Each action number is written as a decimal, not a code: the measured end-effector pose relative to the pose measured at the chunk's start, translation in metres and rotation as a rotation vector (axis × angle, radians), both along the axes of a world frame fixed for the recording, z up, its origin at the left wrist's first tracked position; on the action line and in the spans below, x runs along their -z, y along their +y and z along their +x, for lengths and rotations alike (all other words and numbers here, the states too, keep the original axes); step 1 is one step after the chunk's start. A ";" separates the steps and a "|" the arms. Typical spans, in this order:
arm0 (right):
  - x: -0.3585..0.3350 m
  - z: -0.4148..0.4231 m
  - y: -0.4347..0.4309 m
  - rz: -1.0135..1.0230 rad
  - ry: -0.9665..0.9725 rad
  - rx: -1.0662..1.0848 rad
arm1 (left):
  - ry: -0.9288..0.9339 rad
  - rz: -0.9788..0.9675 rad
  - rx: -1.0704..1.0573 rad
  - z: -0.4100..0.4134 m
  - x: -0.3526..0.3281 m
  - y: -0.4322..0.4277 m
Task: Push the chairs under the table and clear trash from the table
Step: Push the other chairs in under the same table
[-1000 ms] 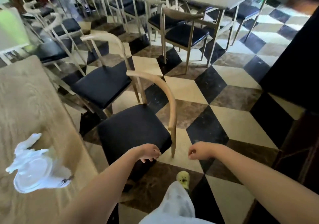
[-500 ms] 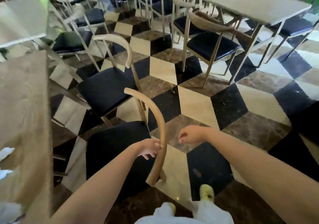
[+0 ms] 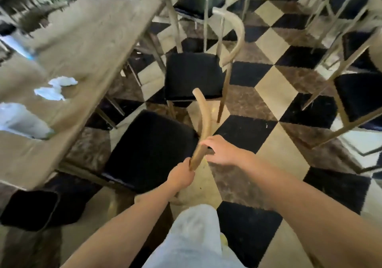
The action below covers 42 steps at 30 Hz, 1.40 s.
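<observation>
Left hand gripped back rail of near chair; right hand touched rail, fingers almost straight. Chair stood beside desk, seat mostly out. I judged step: pushing chair in. Next needed straight push toward desk; tissues lay on desk.

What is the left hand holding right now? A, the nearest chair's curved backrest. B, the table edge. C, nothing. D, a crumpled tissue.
A: the left hand grips the lower end of the curved backrest, and the right hand touches the same rail just above.
</observation>
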State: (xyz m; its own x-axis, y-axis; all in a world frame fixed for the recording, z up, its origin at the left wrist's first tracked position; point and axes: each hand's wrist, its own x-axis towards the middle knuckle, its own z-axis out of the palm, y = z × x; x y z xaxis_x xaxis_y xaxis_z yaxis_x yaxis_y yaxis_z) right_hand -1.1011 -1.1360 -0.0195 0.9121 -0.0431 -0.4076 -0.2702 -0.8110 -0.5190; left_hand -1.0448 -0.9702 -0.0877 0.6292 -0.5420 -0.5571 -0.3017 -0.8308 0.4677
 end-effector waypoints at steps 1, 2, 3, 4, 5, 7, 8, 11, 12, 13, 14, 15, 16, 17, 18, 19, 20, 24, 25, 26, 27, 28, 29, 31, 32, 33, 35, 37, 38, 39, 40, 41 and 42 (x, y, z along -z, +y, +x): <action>0.006 0.003 -0.002 -0.051 -0.017 -0.086 | -0.017 0.004 -0.016 -0.004 0.001 0.001; 0.012 0.008 -0.007 -0.100 -0.031 -0.196 | -0.043 0.032 -0.040 -0.006 0.004 0.001; 0.019 0.012 -0.012 -0.149 -0.041 -0.302 | -0.082 0.071 -0.055 -0.010 0.006 0.000; 0.024 0.018 -0.018 -0.197 -0.046 -0.394 | -0.125 0.104 -0.068 -0.013 0.007 -0.001; 0.028 0.024 -0.024 -0.244 -0.049 -0.471 | -0.157 0.128 -0.087 -0.016 0.008 -0.003; 0.033 0.038 -0.037 -0.299 -0.049 -0.581 | -0.192 0.148 -0.135 -0.018 0.013 -0.006; 0.036 0.046 -0.045 -0.306 -0.044 -0.621 | -0.201 0.152 -0.152 -0.017 0.016 -0.007; 0.040 0.070 -0.064 -0.268 -0.038 -0.685 | -0.210 0.176 -0.137 -0.014 0.021 -0.007; 0.042 0.077 -0.070 -0.256 -0.035 -0.713 | -0.210 0.172 -0.136 -0.015 0.023 -0.007; 0.044 0.082 -0.075 -0.250 -0.040 -0.738 | -0.195 0.170 -0.146 -0.016 0.023 -0.006; 0.046 0.089 -0.081 -0.253 -0.063 -0.753 | -0.191 0.171 -0.154 -0.016 0.022 -0.006; 0.047 0.097 -0.086 -0.267 -0.092 -0.773 | -0.192 0.182 -0.147 -0.015 0.020 -0.007; 0.047 0.104 -0.091 -0.296 -0.112 -0.799 | -0.188 0.194 -0.124 -0.015 0.019 -0.005; 0.048 0.112 -0.095 -0.325 -0.123 -0.834 | -0.182 0.207 -0.110 -0.016 0.017 -0.005; 0.050 0.117 -0.099 -0.351 -0.133 -0.865 | -0.180 0.227 -0.114 -0.018 0.014 -0.006; 0.051 0.123 -0.103 -0.382 -0.144 -0.892 | -0.195 0.261 -0.129 -0.020 0.011 -0.008; 0.051 0.130 -0.106 -0.417 -0.150 -0.928 | -0.210 0.306 -0.139 -0.022 0.009 -0.011; 0.053 0.145 -0.115 -0.510 -0.255 -1.113 | -0.213 0.372 -0.157 -0.019 0.001 -0.018; 0.053 0.146 -0.115 -0.529 -0.271 -1.130 | -0.217 0.375 -0.132 -0.015 -0.001 -0.015; 0.052 0.146 -0.116 -0.529 -0.272 -1.136 | -0.211 0.380 -0.122 -0.011 -0.003 -0.013; 0.051 0.149 -0.118 -0.517 -0.288 -1.148 | -0.193 0.381 -0.139 -0.008 -0.006 -0.014; 0.049 0.154 -0.119 -0.505 -0.319 -1.155 | -0.175 0.378 -0.162 -0.004 -0.011 -0.016; 0.045 0.160 -0.118 -0.499 -0.341 -1.146 | -0.157 0.379 -0.169 0.000 -0.016 -0.016; 0.037 0.171 -0.113 -0.475 -0.354 -1.119 | -0.124 0.382 -0.195 0.011 -0.023 -0.014; 0.035 0.176 -0.112 -0.462 -0.366 -1.106 | -0.119 0.380 -0.213 0.017 -0.025 -0.012; 0.033 0.181 -0.111 -0.454 -0.379 -1.098 | -0.123 0.382 -0.220 0.023 -0.026 -0.010; 0.028 0.195 -0.108 -0.443 -0.373 -1.082 | -0.134 0.382 -0.233 0.036 -0.025 -0.007; 0.027 0.209 -0.104 -0.436 -0.375 -1.088 | -0.128 0.378 -0.254 0.047 -0.023 -0.005; 0.026 0.216 -0.102 -0.435 -0.378 -1.095 | -0.123 0.377 -0.267 0.053 -0.022 -0.003; 0.026 0.224 -0.100 -0.438 -0.379 -1.100 | -0.119 0.373 -0.285 0.059 -0.022 -0.001; 0.027 0.233 -0.099 -0.442 -0.380 -1.103 | -0.119 0.363 -0.300 0.066 -0.021 0.001; 0.029 0.242 -0.098 -0.448 -0.383 -1.108 | -0.123 0.351 -0.307 0.073 -0.021 0.003; 0.031 0.252 -0.096 -0.451 -0.388 -1.111 | -0.129 0.339 -0.308 0.081 -0.021 0.005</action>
